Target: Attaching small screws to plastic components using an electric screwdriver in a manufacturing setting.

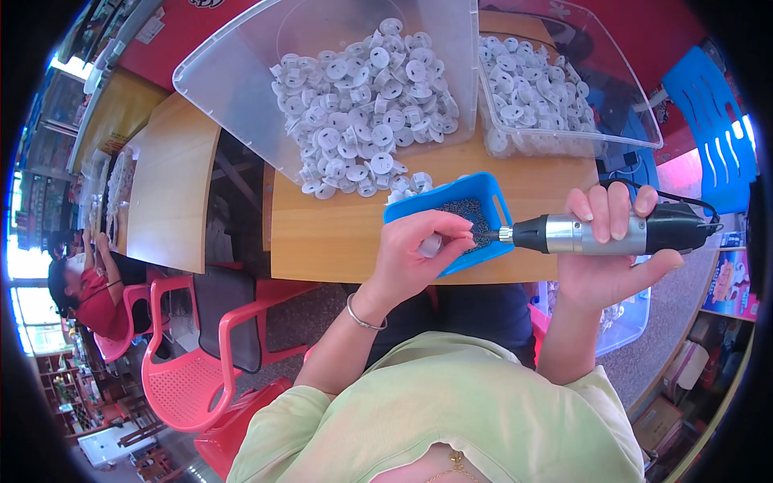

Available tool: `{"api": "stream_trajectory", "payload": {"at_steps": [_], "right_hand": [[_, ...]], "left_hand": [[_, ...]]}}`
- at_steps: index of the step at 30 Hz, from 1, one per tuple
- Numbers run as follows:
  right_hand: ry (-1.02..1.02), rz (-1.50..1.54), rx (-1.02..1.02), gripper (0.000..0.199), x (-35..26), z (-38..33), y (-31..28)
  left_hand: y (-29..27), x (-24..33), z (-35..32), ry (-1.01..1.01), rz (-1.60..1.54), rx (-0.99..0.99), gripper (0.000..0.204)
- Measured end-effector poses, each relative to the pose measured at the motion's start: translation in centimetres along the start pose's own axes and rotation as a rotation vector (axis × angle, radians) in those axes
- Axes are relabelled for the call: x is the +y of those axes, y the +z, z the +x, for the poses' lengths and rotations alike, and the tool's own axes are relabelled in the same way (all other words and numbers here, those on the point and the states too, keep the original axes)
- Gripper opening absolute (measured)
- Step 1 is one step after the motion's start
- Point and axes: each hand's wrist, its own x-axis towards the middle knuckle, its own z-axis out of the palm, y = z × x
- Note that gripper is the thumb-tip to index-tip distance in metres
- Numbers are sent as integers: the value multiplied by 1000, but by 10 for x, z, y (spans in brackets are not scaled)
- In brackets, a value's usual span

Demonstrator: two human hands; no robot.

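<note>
My right hand (596, 270) is wrapped round a silver and black electric screwdriver (564, 233), held level with its tip toward the left. My left hand (407, 249) pinches a small white plastic part (431, 244), mostly covered by the fingers. Its thumb and fingertips are close together at the screwdriver's tip; whether a screw sits between them is too small to tell. Beneath both hands' meeting point stands a blue plastic bin (427, 196), holding many small dark screws (465, 212). White round-topped plastic parts (378, 88) lie heaped just beyond it.
The heap spills from a tipped clear tub (241, 68) onto the wooden table (322, 233). A second clear tub (564, 138) of similar parts stands at the right. A black cord (684, 197) runs from the screwdriver. Red chairs (189, 386) and another person (101, 298) are at the left.
</note>
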Motion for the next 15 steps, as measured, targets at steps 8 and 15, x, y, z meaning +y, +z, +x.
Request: {"api": "stream_trajectory", "payload": {"at_steps": [8,15], "right_hand": [[22,42,-8,54,0,-1,2],[27,69,-6,54,0,-1,3]], "left_hand": [[-2,-2,-2,91,12,7,26],[-2,-4,-2,107,-14,8,26]]}}
